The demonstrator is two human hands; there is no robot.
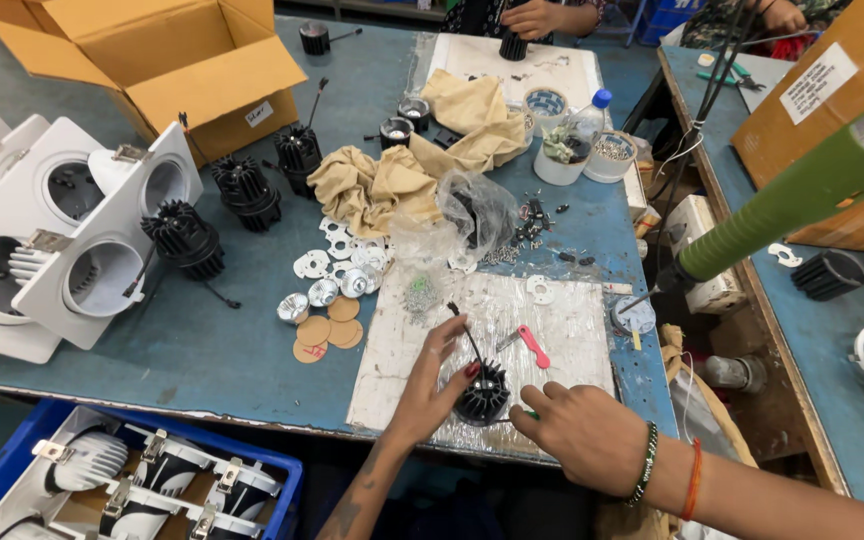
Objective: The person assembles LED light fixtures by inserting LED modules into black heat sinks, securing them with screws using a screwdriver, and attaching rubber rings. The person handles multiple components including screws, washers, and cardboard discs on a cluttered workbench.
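My left hand point(430, 385) holds a black finned heat sink point(483, 394) by its left side on a plastic-covered white board point(392, 350); a thin black wire point(464, 330) rises from the part past my fingers. My right hand point(577, 430) rests against the heat sink's right side, fingers curled; something thin and green shows under it, but what it is cannot be told. A pink-handled tool point(534, 346) lies on the board just beyond the part.
Several black heat sinks point(184, 238) and white square lamp frames point(72, 240) stand at left. Small reflectors and discs point(324, 300), a beige cloth point(402, 165), a plastic bag point(472, 215), a cardboard box point(157, 60), a blue crate point(152, 480) and a hanging green tool point(802, 190) surround them. Another person's hands point(532, 18) work at the far edge.
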